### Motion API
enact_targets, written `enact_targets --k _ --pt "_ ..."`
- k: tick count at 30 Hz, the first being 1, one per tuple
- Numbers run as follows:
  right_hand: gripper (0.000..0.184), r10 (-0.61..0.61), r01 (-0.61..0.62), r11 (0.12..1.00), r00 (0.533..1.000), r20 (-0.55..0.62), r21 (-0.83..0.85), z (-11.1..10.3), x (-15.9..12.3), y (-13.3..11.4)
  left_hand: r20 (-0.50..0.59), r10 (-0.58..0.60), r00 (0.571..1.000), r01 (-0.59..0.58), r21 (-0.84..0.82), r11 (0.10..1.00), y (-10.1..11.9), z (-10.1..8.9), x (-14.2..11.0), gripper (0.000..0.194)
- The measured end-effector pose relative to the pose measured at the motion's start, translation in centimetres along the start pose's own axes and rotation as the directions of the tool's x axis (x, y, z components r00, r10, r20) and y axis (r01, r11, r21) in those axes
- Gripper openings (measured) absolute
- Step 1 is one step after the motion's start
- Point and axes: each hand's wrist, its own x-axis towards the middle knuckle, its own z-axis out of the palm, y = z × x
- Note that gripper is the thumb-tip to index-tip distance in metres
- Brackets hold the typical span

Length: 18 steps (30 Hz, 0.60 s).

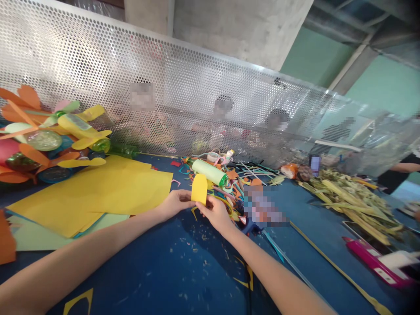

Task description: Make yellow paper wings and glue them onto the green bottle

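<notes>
Between my two hands a yellow paper piece (199, 190) with a rounded top stands upright above the blue table (157, 267). My left hand (175, 204) pinches its lower left edge, and my right hand (216, 212) grips the lower right edge with fingertips. Just behind the paper lies a green bottle wrapped in pale green paper (209, 172). Scattered paper scraps (232, 175) surround that bottle. To the left of my left hand, large yellow paper sheets (121, 183) lie over pale green sheets (36, 232).
Bottles with paper petals (78, 127) are piled at far left. Corn husks (354, 201) lie at right, near a pink power strip (377, 262). A perforated metal panel (183, 87) borders the back, with people's shapes showing on it. A yellow cord (331, 262) crosses the table.
</notes>
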Motion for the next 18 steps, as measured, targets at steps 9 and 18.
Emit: enact_targets --k 9,18 --pt "0.024 0.009 -0.009 1.000 1.000 -0.015 0.017 -0.05 0.12 -0.33 -0.076 0.007 0.997 -0.004 0.046 0.999 0.14 -0.01 0.07 0.022" --pt "0.025 0.030 -0.030 1.000 0.999 -0.043 0.002 -0.20 0.14 -0.44 -0.110 -0.009 0.994 0.017 0.069 0.997 0.47 0.08 0.06 0.022"
